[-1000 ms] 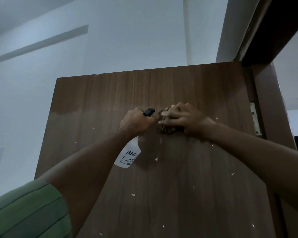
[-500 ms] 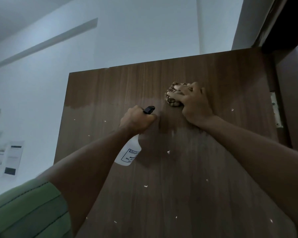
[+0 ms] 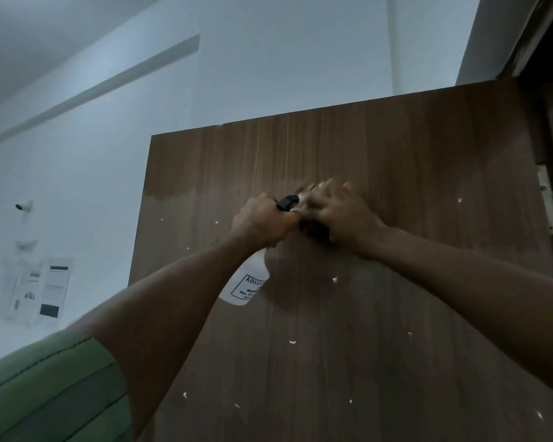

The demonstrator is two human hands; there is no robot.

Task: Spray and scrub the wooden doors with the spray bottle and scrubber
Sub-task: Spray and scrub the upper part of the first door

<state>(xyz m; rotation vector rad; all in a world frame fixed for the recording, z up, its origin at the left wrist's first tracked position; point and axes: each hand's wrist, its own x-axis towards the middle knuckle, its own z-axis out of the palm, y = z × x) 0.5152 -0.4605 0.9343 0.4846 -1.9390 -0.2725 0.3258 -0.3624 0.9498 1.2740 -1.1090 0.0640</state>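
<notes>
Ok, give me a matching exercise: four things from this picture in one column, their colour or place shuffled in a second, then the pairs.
Things:
1. spray bottle
2. wooden door
3. sleeve
4. hinge

Descriptions:
A. green, at the lower left corner
B. white with a black nozzle, gripped in the left hand
C. pale metal, at the door's right edge
D. brown, dotted with small white specks

Pairs: 1-B, 2-D, 3-A, 4-C

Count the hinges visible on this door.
1. A pale metal hinge sits on the right edge of the wooden door, level with the hands. Any lower hinges would be out of frame.
</notes>
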